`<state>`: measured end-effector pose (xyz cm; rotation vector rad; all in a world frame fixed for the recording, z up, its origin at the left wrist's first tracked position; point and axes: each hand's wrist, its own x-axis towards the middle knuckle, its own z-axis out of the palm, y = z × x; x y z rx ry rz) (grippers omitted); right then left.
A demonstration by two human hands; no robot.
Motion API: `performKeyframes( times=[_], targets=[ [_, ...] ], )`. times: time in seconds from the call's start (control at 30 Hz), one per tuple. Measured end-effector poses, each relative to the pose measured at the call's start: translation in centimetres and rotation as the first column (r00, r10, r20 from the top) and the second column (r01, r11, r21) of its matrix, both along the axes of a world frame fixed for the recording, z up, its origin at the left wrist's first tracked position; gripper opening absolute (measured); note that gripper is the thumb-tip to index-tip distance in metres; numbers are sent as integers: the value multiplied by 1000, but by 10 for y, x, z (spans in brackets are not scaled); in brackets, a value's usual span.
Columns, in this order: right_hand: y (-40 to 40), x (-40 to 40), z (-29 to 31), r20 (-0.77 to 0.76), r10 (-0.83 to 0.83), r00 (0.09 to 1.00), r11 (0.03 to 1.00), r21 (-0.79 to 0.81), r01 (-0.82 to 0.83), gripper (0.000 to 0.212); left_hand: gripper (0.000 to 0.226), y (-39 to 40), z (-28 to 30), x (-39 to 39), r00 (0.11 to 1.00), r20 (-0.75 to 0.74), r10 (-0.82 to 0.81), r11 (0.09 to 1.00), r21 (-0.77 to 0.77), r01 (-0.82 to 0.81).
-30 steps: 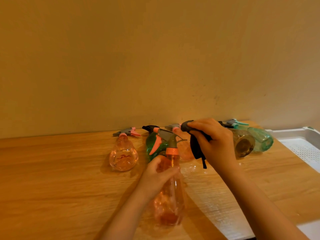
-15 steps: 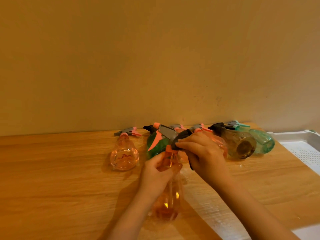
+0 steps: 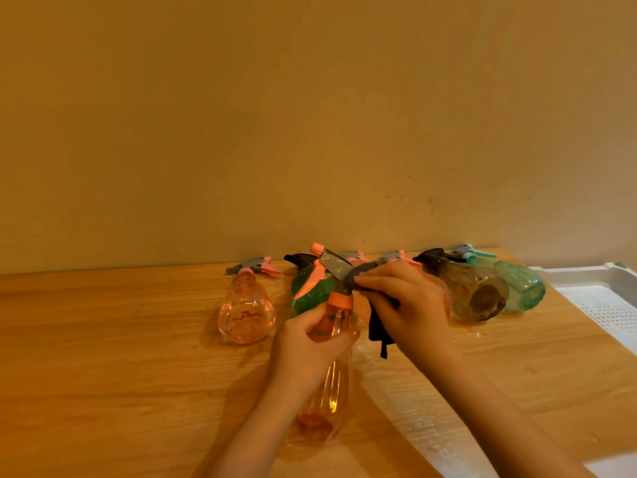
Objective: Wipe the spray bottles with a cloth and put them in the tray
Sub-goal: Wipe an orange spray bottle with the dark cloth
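Observation:
An orange spray bottle [image 3: 329, 395] with a grey trigger head stands in front of me, and my left hand [image 3: 308, 346] is wrapped around its neck. My right hand [image 3: 410, 307] presses a dark cloth [image 3: 377, 326] against the trigger head, with a corner of the cloth hanging below my palm. Behind lie a pink bottle [image 3: 246, 313], a green bottle [image 3: 310, 291], a brown bottle [image 3: 479, 293] and a teal bottle [image 3: 520, 284]. Another pink-headed bottle is mostly hidden behind my right hand. The white tray [image 3: 586, 276] sits at the far right.
The wooden table [image 3: 103, 357] runs up to a plain wall [image 3: 310, 115] just behind the row of bottles. A pale band of light crosses the tabletop at the lower right.
My right hand with the cloth came down from above the lying bottles to the trigger head of the orange bottle. My left hand tilted the bottle more upright.

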<state>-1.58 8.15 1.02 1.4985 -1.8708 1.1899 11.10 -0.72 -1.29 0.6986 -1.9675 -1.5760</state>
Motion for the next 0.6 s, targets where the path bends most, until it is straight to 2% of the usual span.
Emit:
performKeyframes(
  times=[0.07,0.13,0.2,0.33,0.43,0.53,0.6],
  targets=[
    [-1,-2,10,231,24,973,997,-72,-7,24,26,1,2,1,999,38,2,1000,-4,-2],
    [-5,-3,18,379,44,924,997,-76,-16,34,33,2,4,2,998,65,-4,1000,-19,5],
    [-8,-2,19,397,38,917,997,-72,-10,36,36,4,8,2,996,87,-2,999,-38,5],
    [-7,5,10,245,28,969,999,23,-35,28,37,3,9,3,994,99,47,997,-72,-40],
    [-1,8,12,368,51,928,997,37,-69,34,37,-2,9,6,993,108,49,997,-67,-42],
    [-2,4,26,554,41,831,999,-42,-21,32,22,-3,9,5,984,179,17,996,-85,-2],
    [-7,2,32,460,2,888,999,-48,22,29,19,2,11,2,972,236,8,995,-103,17]
  ],
)
